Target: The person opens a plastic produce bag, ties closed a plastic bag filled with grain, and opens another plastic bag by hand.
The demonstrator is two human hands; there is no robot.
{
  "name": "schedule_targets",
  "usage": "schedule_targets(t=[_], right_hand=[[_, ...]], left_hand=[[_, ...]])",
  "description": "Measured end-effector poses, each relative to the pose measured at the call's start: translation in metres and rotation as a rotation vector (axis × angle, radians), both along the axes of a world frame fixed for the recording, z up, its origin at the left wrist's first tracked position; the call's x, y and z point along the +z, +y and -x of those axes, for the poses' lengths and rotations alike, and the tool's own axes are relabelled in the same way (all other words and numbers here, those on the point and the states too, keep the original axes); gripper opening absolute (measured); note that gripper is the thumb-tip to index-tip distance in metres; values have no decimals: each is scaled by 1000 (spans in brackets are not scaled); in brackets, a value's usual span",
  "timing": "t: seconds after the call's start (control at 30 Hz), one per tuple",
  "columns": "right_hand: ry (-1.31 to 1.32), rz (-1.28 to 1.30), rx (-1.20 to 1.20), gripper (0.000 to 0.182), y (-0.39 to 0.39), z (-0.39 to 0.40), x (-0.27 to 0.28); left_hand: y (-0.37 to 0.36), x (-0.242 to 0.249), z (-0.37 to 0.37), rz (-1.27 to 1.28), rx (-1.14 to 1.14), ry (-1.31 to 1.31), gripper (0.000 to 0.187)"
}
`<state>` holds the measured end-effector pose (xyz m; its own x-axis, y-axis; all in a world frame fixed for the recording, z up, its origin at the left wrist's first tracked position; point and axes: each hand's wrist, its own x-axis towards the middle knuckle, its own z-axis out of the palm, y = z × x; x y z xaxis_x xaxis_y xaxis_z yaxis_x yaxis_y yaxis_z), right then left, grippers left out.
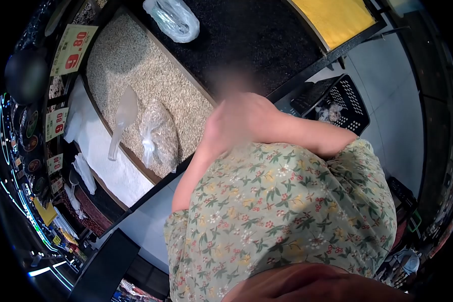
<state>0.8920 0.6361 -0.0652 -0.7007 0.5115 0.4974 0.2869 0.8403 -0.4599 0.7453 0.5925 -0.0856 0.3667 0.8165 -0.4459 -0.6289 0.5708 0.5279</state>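
My left hand [214, 130] and my right hand [259, 111] are close together in front of the floral garment [287, 201], by the near edge of the bins. A blur covers the fingers of both, so I cannot make out their pose or anything held. Left of them, a knotted clear plastic bag of grain [162, 132] lies on the bin of pale grain [118, 55]. A translucent plastic scoop [126, 110] rests beside that bag. Beyond the hands spreads a bin of black grain [267, 40], with a bundle of clear plastic bags [173, 20] on it.
A black perforated basket [355, 100] with something in clear plastic inside is to the right. Yellow grain [337, 20] fills a bin at the upper right. A white-filled bin [103, 146] and price signs [73, 50] are on the left. Tiled floor [387, 70] shows at right.
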Motion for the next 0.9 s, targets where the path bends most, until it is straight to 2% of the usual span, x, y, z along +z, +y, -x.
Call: schedule_targets(t=[0.1, 0.13, 0.17, 0.2, 0.23, 0.3, 0.37, 0.4, 0.5, 0.67, 0.9], right_hand=[[-67, 16, 32, 9, -2, 0, -3], [-69, 18, 31, 9, -2, -3, -1], [55, 15, 52, 9, 1, -7, 3], [179, 12, 74, 10, 5, -13, 9], [176, 11, 75, 10, 10, -21, 14], [232, 168, -118, 11, 25, -44, 16], [103, 248, -316, 9, 44, -74, 4], [-5, 240, -411, 8, 52, -89, -7], [-263, 211, -582, 6, 65, -120, -36], [-318, 279, -626, 8, 60, -115, -59], [-391, 218, -722, 10, 63, -107, -71]], left_hand=[[0, 3, 1, 48, 2, -43, 37], [1, 13, -1, 118, 10, -178, 37], [2, 18, -3, 186, 19, -314, 37], [2, 17, -3, 186, 18, -316, 37], [3, 15, -2, 118, -21, -419, 38], [3, 11, 1, 47, -61, -522, 40], [0, 4, 7, 139, -8, -333, 44], [0, -6, 12, 136, -12, -565, 45], [-1, -5, 14, 132, -6, -519, 45], [-3, -2, 14, 151, -2, -534, 45], [-2, -3, 13, 148, -3, -543, 45]])
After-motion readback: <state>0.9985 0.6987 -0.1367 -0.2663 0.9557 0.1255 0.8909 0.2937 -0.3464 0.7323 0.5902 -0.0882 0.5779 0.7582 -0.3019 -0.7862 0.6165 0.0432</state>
